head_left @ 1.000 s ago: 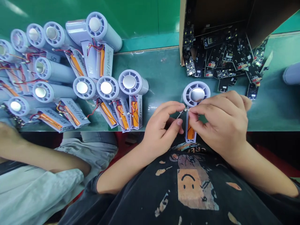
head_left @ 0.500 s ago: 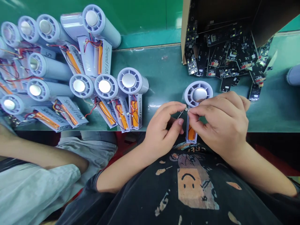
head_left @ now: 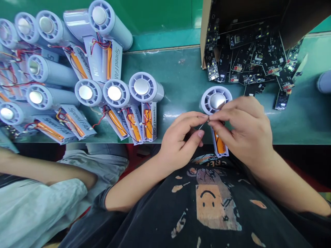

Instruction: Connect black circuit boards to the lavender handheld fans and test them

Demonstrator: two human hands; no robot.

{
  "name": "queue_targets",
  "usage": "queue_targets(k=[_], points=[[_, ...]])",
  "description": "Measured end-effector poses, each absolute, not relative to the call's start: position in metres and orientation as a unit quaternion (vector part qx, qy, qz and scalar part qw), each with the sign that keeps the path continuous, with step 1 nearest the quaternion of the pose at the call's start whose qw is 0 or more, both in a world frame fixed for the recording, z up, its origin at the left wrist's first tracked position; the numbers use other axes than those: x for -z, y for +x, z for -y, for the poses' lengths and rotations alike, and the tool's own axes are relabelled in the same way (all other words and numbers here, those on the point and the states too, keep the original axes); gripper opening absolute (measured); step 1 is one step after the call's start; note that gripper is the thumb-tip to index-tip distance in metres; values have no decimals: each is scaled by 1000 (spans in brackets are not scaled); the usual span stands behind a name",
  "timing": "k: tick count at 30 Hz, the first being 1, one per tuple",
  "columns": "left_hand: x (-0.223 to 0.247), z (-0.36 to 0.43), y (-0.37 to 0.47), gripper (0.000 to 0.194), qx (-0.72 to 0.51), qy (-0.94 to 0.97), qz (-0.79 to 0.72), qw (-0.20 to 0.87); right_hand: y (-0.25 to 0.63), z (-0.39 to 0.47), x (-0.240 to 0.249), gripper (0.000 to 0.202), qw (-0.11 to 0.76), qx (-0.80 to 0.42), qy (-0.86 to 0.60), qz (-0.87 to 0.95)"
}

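Observation:
A lavender fan unit [head_left: 216,100] with a silver round centre lies at the table's front edge, its handle pointing toward me and an orange battery [head_left: 220,145] showing in it. Over the joint of head and handle, my left hand [head_left: 182,139] is closed, with a thin metal pin-like tool [head_left: 200,127] between its fingers. My right hand [head_left: 244,129] pinches something tiny against the left fingertips, perhaps a small connector; the fingers mostly hide it. Both hands' fingertips meet just below the fan's round head.
Many similar fan units [head_left: 141,86] with red wires and orange batteries crowd the left of the green table [head_left: 181,79]. A cardboard box [head_left: 203,34] spilling black circuit boards [head_left: 267,57] stands at the back right. Another person's arm [head_left: 46,167] is at the lower left.
The fan unit's handle has swung to the right and its head has shifted slightly left. My fingertips have moved slightly right and up, still together.

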State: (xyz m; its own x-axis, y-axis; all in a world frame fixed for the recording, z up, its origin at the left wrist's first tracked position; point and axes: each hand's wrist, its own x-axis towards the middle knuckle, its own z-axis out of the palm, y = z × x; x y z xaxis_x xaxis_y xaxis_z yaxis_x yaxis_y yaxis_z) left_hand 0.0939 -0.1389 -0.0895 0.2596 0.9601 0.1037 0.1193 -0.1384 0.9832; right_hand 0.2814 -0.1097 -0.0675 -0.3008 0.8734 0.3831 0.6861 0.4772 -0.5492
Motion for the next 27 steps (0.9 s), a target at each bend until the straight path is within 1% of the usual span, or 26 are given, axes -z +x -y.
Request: queue_targets(k=[1, 3, 4, 6, 8, 10, 13, 15, 18, 19, 23, 27], points=[[90, 138, 93, 23, -424, 617, -439, 497, 285, 108, 66, 6, 351, -161, -487, 783], [93, 138, 92, 28, -423, 599, -451, 508, 295, 106, 63, 13, 380, -210, -449, 781], [94, 138, 92, 28, -425, 592, -454, 513, 301, 105, 63, 13, 370, -235, -417, 797], [94, 139, 91, 24, -421, 595, -452, 513, 309, 106, 63, 8, 304, -254, -371, 840], [92, 140, 90, 20, -402, 617, -455, 501, 313, 108, 66, 9, 253, -241, -370, 861], [88, 140, 90, 16, -384, 647, -461, 470, 310, 112, 70, 13, 269, -232, -393, 848], [81, 139, 92, 6, -368, 704, -458, 399, 301, 118, 74, 13, 303, -230, -401, 833], [78, 137, 93, 9, -355, 732, -461, 355, 295, 121, 74, 15, 295, -203, -420, 834], [76, 136, 95, 2, -339, 750, -470, 318, 290, 124, 72, 18, 290, -157, -441, 835], [75, 135, 95, 2, -337, 754, -470, 311, 289, 125, 72, 17, 297, -148, -443, 833], [74, 133, 96, 12, -339, 757, -466, 309, 288, 126, 73, 7, 338, -126, -440, 822], [73, 131, 97, 16, -349, 728, -461, 368, 286, 128, 79, 7, 365, -60, -418, 830]])
